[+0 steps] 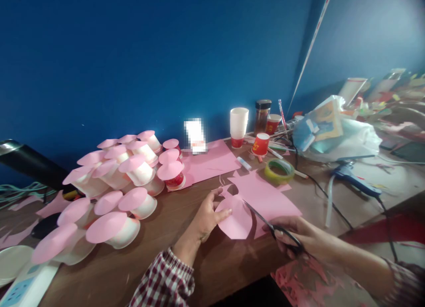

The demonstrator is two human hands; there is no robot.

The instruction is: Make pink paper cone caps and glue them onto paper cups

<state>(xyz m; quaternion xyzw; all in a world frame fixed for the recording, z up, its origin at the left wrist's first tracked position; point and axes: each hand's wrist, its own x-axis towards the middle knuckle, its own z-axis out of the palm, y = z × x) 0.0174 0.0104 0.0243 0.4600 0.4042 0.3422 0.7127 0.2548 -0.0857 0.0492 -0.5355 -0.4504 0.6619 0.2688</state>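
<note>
My left hand pinches a rounded piece of pink paper at its left side, thumb on top. In my right hand is a pair of scissors with black handles, its blades pointing up and left. Their tips meet the upper right edge of the rounded piece. Just behind lies a larger sheet of pink paper with a cut, jagged left edge. Upturned white cups topped with pink paper discs stand in a group to the left.
A tape roll, red paper cup and glue stick lie beyond the sheet. At right are a blue glue gun with its cord and a plastic bag. Pink scraps fill the lower right; a power strip sits lower left.
</note>
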